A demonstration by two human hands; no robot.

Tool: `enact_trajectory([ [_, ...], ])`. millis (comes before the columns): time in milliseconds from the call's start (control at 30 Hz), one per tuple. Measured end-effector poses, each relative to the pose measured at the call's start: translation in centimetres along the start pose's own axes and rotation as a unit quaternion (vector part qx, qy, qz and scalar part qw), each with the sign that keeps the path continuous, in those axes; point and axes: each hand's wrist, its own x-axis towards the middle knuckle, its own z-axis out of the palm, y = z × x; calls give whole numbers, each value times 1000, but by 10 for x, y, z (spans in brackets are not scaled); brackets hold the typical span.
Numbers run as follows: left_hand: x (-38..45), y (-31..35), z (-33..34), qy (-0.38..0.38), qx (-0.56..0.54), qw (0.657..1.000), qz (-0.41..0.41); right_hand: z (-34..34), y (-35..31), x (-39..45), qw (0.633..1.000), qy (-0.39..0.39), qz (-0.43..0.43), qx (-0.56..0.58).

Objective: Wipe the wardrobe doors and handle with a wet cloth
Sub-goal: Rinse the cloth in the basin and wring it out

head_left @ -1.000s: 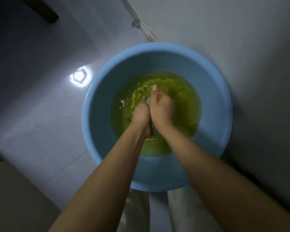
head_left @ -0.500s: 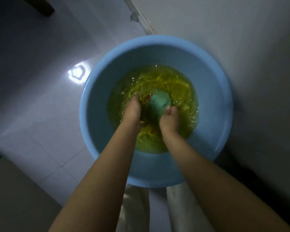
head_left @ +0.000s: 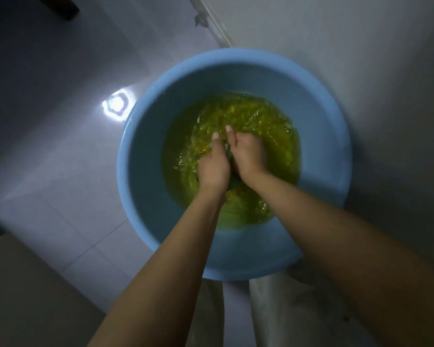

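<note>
A round light-blue plastic basin point(head_left: 145, 156) sits on a pale tiled floor point(head_left: 60, 146), right beside a grey wall point(head_left: 361, 58), and holds shallow yellow-green water point(head_left: 273, 136) that is rippled and glinting. Both bare forearms reach down into it. The left hand point(head_left: 213, 166) and the right hand point(head_left: 248, 156) are pressed close together over the middle of the water, thumbs pointing away from the person, fingers curled in toward each other. Between the two palms a thin dark teal strip shows — the wet cloth point(head_left: 232, 169), squeezed between the hands and almost wholly hidden by them, with a little more of it peeking out below the wrists just above the water. Each hand grips the cloth tightly; how far the fingers wrap underneath cannot be told. On the floor to the left of the basin a bright white glare point(head_left: 117, 106) reflects off the tiles. At the bottom edge the person's light trousers point(head_left: 268, 316) appear between the arms, and a brownish surface point(head_left: 23, 296) fills the lower left corner.
</note>
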Motion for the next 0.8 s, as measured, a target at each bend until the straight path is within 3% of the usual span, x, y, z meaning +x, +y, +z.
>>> enact_trajectory([
  [100,0,-9,-2,27,-4,999,21,-5,17,7,991,99,83,-20],
  [167,5,-15,-12,31,-19,999,7,-9,30,9,971,160,178,29],
  [233,9,-18,-19,12,-15,1000,-11,-8,30,1,958,104,234,127],
  [333,14,-13,-19,-24,-35,999,-13,2,1,-29,956,33,190,222],
  [533,11,11,-19,-126,1,990,57,0,-54,-79,966,104,1,237],
  [633,2,17,-16,-92,23,993,69,3,-40,-47,972,154,5,179],
  [733,-2,15,-12,-41,-1,999,13,4,-18,-17,989,82,-4,124],
  [800,-7,12,-9,-4,39,999,2,3,-9,-8,997,24,6,68],
])
